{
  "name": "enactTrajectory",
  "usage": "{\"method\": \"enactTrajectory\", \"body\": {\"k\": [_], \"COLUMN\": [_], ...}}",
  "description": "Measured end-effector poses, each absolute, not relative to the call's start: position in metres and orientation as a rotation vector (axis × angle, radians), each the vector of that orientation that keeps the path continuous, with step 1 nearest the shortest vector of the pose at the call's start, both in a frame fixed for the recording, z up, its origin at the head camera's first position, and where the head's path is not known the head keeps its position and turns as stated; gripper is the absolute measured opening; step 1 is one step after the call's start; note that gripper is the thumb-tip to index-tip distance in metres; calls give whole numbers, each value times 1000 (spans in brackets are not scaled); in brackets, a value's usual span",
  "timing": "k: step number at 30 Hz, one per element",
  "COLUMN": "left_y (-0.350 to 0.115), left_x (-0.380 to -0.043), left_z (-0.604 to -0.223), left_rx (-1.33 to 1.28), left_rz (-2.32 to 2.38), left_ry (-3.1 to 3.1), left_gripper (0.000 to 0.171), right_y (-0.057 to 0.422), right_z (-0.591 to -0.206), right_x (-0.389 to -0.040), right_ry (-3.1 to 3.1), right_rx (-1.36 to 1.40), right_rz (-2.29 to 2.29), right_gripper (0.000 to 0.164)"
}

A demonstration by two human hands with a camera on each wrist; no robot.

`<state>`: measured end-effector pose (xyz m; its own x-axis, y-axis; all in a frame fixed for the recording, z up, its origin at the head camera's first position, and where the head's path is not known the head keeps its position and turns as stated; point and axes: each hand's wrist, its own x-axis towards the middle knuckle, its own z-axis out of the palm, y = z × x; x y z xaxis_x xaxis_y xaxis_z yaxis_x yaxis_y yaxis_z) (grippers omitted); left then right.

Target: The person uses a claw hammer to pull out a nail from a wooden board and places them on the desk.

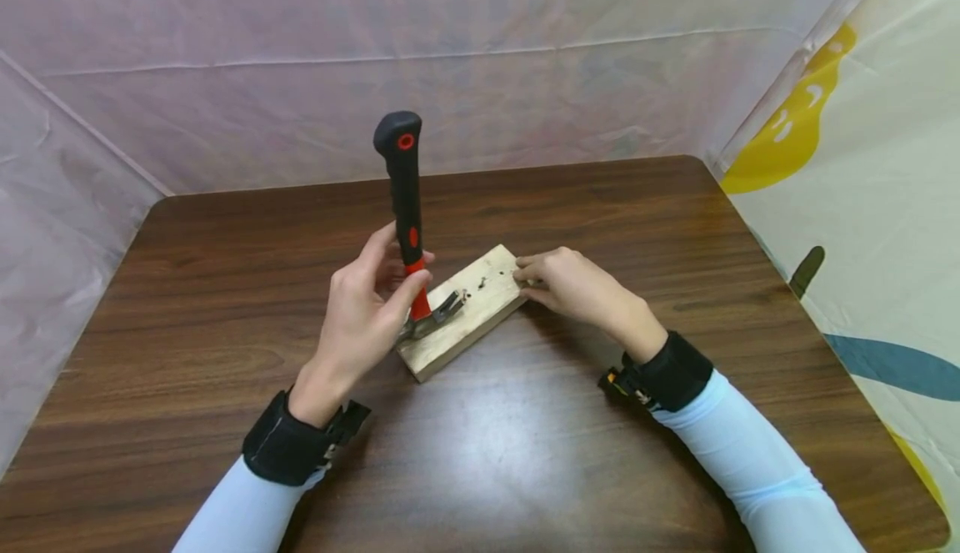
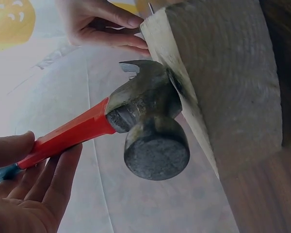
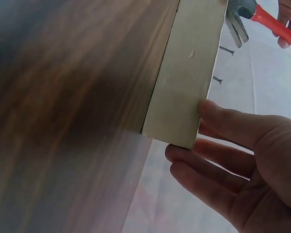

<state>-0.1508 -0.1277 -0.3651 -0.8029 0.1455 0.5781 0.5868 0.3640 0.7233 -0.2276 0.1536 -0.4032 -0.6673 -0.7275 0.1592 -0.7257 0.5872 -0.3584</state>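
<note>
A claw hammer [image 1: 407,194] stands handle-up, its metal head [image 2: 156,158] resting on the near left part of a pale wooden block [image 1: 480,319]. My left hand [image 1: 356,311] grips the hammer between thumb and fingers, around the lower handle where black meets red. Two nails [image 3: 227,50] stick up from the block's top face beyond the claw. At the block's far right end, my right hand [image 1: 573,286] holds the wood, its thumb on the top edge and its fingers at the end face. In the head view its fingertips partly hide that corner.
The block lies at a slant on a dark brown wooden table [image 1: 225,311]. Pale fabric sheeting [image 1: 450,103] hangs behind the table's back edge. A printed cloth [image 1: 885,228] with yellow and blue shapes hangs along the right side.
</note>
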Motion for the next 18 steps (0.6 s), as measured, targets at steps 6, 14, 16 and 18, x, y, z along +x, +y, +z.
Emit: {"method": "enactTrajectory", "body": {"k": [6,14,16,18], "left_y": [-126,-124,-123,-122], "left_x": [-151,-154,-156,-157], "left_z": [-365,-364,-363,-363], "left_rx": [-636,-623,-628,-633], "left_rz": [-1401,-1376,-1382,-1386], "left_ry": [-2227,-2265,-2267,-2269], "left_gripper": [65,68,68,68], "right_y": [150,149,149,149], "right_z": [-401,-401,-401,-401], "right_x": [-224,-222,-222,-222], "right_ry": [2792,2783,2782,2781], "right_rx": [-1267,-1272,-1271,-1271], "right_rz": [-611,-586,-582,-580], "right_gripper": [25,24,24,24]}}
